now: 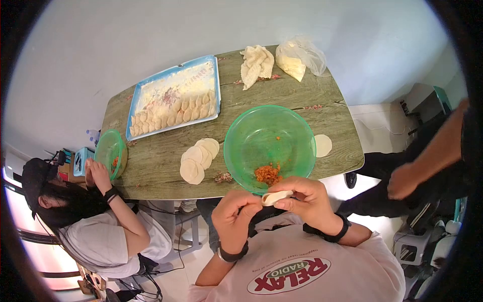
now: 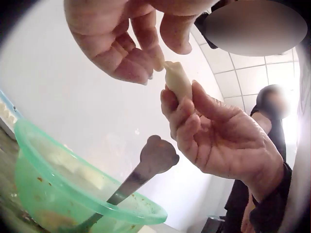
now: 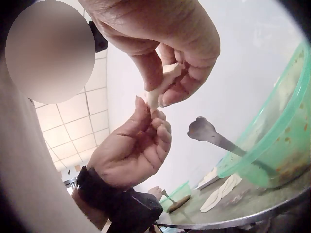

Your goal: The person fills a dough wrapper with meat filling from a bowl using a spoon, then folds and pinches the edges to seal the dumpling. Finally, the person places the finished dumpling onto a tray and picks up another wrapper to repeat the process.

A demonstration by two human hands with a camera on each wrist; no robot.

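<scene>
My right hand (image 1: pixel 314 204) grips a folded, pale dumpling (image 1: pixel 277 198) between thumb and fingers, just off the table's near edge. From the other side, the fingertips of my left hand (image 1: pixel 236 219) pinch at the dumpling's end; in the left wrist view, the left thumb stands a little away from it. Beyond the hands is a green translucent bowl (image 1: pixel 241 136), with orange filling (image 1: pixel 268 174) near its closest side. A metal utensil (image 2: pixel 150 162) leans out over the bowl's rim in both wrist views.
Round dough wrappers (image 1: pixel 192 172) lie left of the bowl, one more wrapper (image 1: pixel 323 145) at its right. A blue tray (image 1: pixel 217 75) holds rows of dumplings on flour. A cloth (image 1: pixel 257 65) and plastic bag (image 1: pixel 302 55) lie behind. One person sits left by another green bowl (image 1: pixel 111 138); another stands right.
</scene>
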